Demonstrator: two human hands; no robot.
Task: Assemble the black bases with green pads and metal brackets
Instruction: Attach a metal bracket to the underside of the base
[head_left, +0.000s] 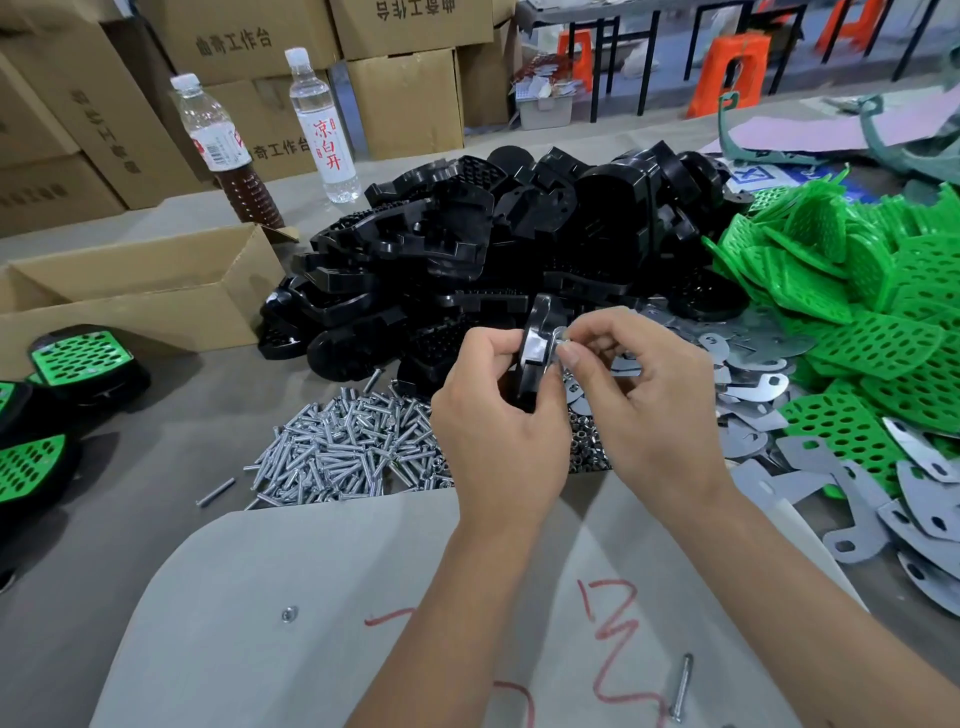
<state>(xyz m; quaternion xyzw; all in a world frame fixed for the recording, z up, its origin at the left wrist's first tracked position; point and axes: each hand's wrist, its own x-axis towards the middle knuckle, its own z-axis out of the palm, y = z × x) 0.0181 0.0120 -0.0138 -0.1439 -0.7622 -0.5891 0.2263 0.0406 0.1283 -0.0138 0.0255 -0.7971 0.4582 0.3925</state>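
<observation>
from the head camera, the left hand (498, 415) grips a black base (537, 353) held on edge above the table, fingers curled round its near side. the right hand (644, 395) pinches a small metal piece (561, 345) between thumb and forefinger, pressed against the base's right face; whether it is a nut or a bracket tab is hard to tell. behind the hands lies a heap of black bases (519, 239). to the right is a pile of green pads (857, 312), with flat metal brackets (779, 384) spread in front of it. just below the left hand is a pile of bolts (348, 447), and small nuts (587, 447) lie between the wrists. finished bases with green pads (78, 358) sit at the left edge, near an open cardboard box (135, 291). two bottles (322, 124) stand behind the box.
</observation>
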